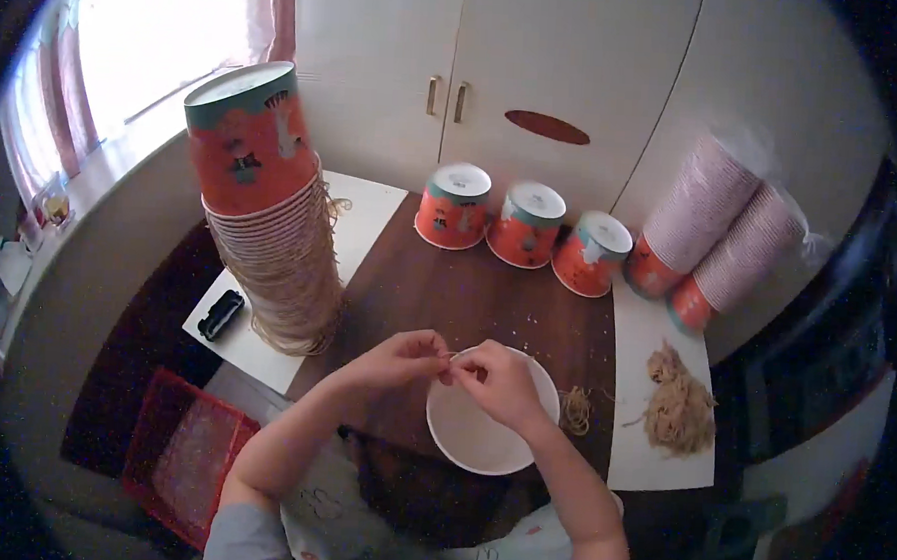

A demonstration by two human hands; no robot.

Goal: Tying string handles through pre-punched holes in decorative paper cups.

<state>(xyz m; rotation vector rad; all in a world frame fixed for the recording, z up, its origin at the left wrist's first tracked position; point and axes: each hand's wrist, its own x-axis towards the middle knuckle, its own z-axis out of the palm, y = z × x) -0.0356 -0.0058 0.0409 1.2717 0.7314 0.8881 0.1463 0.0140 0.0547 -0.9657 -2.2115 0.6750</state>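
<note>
Both hands pinch one rubber band (452, 355) over the near paper cup (482, 422): left hand (400, 358) and right hand (499, 380) are both clenched on it. An overstretched band could snap or slip off the rim. The tall cup stack (271, 212) at far left looks tippable if an elbow knocks it.

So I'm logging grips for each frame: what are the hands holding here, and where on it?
Both hands, left hand and right hand, pinch a thin rubber band between their fingertips, one at each end, above the open mouth of the white cup.
</note>
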